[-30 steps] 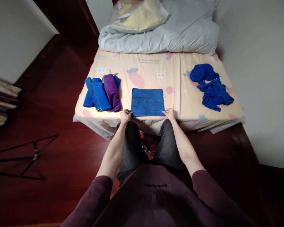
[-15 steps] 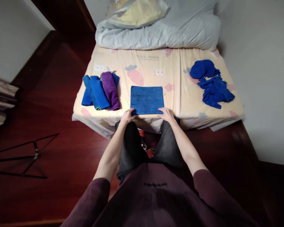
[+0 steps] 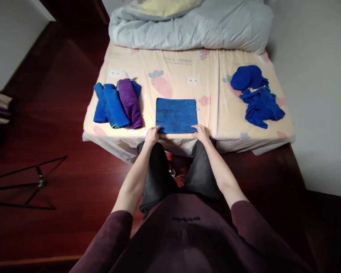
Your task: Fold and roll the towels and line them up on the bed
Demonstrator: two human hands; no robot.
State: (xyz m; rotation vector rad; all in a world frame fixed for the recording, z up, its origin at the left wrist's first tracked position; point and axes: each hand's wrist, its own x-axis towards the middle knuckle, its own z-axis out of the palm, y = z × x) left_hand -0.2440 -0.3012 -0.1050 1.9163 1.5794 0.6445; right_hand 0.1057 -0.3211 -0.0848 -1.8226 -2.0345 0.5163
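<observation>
Head view: blue cloth (image 3: 176, 113) lies flat on the bed (image 3: 184, 84), near its front edge, between the rolled cloths (image 3: 116, 106) and the crumpled cloths (image 3: 263, 108). Left hand (image 3: 152, 135) narrow, pinching the near-left corner; right hand (image 3: 202, 134) likewise at the near-right — looks like an early turn-over of the near edge. Next move calls for level hands, even tension. Long axis runs left-right, along the bed front; white tag (image 3: 198, 109) points right.
</observation>
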